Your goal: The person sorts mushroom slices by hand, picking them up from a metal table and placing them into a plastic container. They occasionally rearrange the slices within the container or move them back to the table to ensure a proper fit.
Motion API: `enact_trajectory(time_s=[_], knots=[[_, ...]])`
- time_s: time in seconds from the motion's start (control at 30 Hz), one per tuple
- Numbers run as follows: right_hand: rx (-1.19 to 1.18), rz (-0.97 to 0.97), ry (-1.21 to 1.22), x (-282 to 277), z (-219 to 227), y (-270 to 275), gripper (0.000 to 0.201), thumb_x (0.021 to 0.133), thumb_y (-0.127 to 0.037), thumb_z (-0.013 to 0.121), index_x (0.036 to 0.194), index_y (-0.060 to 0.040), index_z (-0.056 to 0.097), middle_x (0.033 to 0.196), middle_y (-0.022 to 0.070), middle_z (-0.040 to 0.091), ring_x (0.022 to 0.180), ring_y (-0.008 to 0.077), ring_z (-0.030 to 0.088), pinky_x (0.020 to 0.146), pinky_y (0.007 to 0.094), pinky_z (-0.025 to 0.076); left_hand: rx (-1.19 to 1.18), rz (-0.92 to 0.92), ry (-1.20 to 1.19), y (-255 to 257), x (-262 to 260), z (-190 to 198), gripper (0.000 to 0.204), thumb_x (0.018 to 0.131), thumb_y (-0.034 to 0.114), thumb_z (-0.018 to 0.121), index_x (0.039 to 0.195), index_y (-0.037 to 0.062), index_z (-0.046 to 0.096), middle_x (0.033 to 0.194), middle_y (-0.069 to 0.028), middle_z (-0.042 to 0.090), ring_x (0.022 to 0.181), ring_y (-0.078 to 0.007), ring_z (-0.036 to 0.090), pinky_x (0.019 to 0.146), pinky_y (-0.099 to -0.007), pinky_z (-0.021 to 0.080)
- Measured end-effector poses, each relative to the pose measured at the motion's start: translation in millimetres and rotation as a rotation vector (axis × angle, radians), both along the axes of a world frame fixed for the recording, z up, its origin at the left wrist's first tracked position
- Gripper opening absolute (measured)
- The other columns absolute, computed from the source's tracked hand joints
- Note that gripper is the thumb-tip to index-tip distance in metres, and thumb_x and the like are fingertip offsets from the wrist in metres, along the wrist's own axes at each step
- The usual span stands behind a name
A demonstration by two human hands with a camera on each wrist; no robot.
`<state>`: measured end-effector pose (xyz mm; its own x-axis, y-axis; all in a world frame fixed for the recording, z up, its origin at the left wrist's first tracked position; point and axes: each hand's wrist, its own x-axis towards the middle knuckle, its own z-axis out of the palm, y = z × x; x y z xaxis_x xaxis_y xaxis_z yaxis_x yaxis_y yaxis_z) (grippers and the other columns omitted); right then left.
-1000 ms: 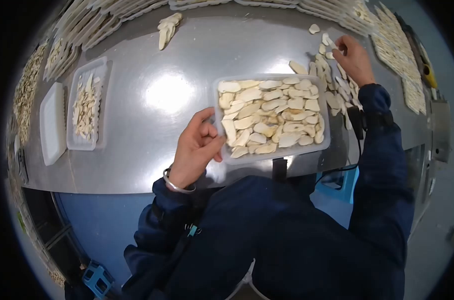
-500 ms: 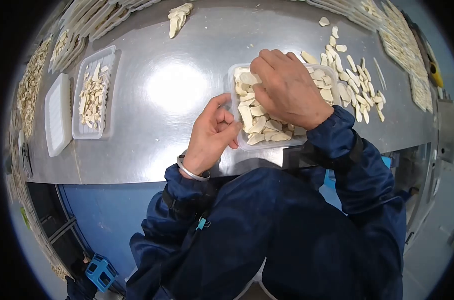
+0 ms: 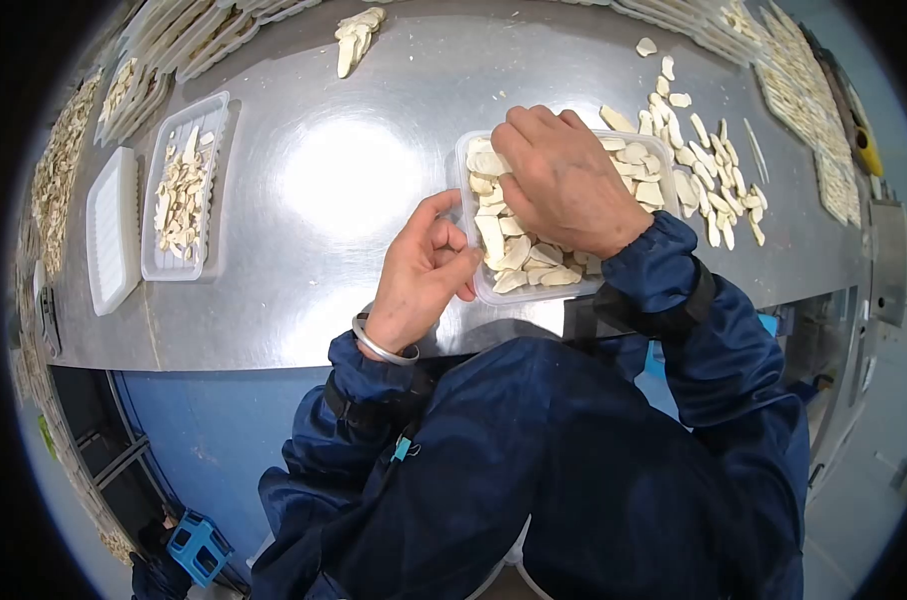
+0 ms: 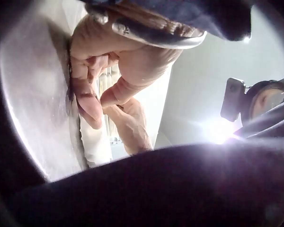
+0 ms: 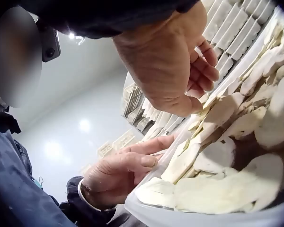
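Observation:
A clear plastic tray (image 3: 469, 215) filled with pale, flat slices (image 3: 514, 250) stands at the table's front edge. My left hand (image 3: 419, 280) grips its left rim, fingers curled and thumb along the edge; the right wrist view shows this left hand (image 5: 120, 177) low beside the tray wall. Above the tray's upper middle, my right hand (image 3: 574, 185) reaches down with bent fingers, a pale slice (image 3: 489, 162) at its fingertips near the upper-left corner. Seen from the right wrist, the right hand (image 5: 168, 64) has its thumb tip against slices; the exact pinch is partly hidden.
Loose slices (image 3: 719, 170) lie right of the tray, with tweezers (image 3: 757, 150) beside them. A small pile (image 3: 358, 40) sits at the back. At left stand a part-filled tray (image 3: 214, 190) and an upturned white one (image 3: 114, 230). Stacked trays (image 3: 189, 45) line the back.
Since a second ago, my right hand has moved left from the loose slices to above the filled tray. My left hand keeps its grip on the rim. Little differs from half a second ago.

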<state>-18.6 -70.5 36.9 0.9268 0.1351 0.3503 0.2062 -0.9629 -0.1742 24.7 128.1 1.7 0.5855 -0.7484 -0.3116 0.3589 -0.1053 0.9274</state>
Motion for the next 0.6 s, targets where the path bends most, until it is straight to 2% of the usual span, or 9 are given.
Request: enact_trajectory(time_s=[0.13,0.23,0.33,0.43,0.5,0.6], knots=[[0.006,-0.014,0.037,0,-1,-1,0.017,0.072,-0.004,0.060,0.086,0.0003,0.053,0.085,0.0128,0.051,0.084,0.0301,0.053,0.075,0.0401,0.042,0.019,0.003,-0.002,0,0,1,0.056,0.087,-0.002,0.059,0.138,-0.0058,0.035,0.081,-0.0049,0.055,0.063,-0.0088,0.057,0.054,-0.0228,0.050],[0.021,-0.045,0.039,-4,9,-3,0.020,0.072,-0.005,0.061,0.091,-0.0007,0.055,0.089,0.0127,0.053,0.088,0.0299,0.054,0.076,0.0396,0.042,0.026,0.014,0.004,-1,0,1,0.057,0.086,-0.002,0.060,0.138,-0.0048,0.035,0.080,-0.0045,0.055,0.062,-0.0089,0.057,0.053,-0.0231,0.050],[0.003,-0.118,-0.094,-15,31,-30,0.021,0.074,-0.006,0.063,0.094,-0.0031,0.057,0.090,0.0123,0.056,0.088,0.0303,0.056,0.076,0.0393,0.043,0.038,0.013,-0.003,-1,0,3,0.058,0.086,-0.004,0.060,0.138,-0.0044,0.035,0.080,-0.0043,0.055,0.062,-0.0092,0.057,0.053,-0.0231,0.050],[-0.072,-0.282,-0.131,-36,45,-99,0.016,0.078,-0.008,0.062,0.093,-0.0042,0.058,0.087,0.0127,0.058,0.084,0.0315,0.058,0.073,0.0397,0.045,-0.004,0.024,-0.020,2,1,1,0.056,0.086,-0.005,0.060,0.137,-0.0042,0.037,0.078,-0.0030,0.055,0.060,-0.0090,0.057,0.053,-0.0224,0.049],[-0.057,-0.444,-0.137,-57,54,-148,0.011,0.078,-0.009,0.057,0.086,-0.0039,0.062,0.086,0.0166,0.063,0.082,0.0383,0.060,0.073,0.0463,0.047,0.037,0.032,-0.034,5,3,4,0.055,0.086,-0.005,0.059,0.136,-0.0039,0.037,0.079,-0.0029,0.056,0.059,-0.0088,0.056,0.053,-0.0216,0.048],[-0.178,-0.689,0.040,-97,57,-204,0.014,0.080,-0.012,0.055,0.086,-0.0027,0.063,0.087,0.0184,0.065,0.083,0.0399,0.060,0.074,0.0472,0.048,0.054,0.036,-0.033,12,7,8,0.055,0.086,-0.006,0.058,0.137,-0.0024,0.038,0.080,-0.0030,0.057,0.063,-0.0087,0.056,0.054,-0.0211,0.048]])
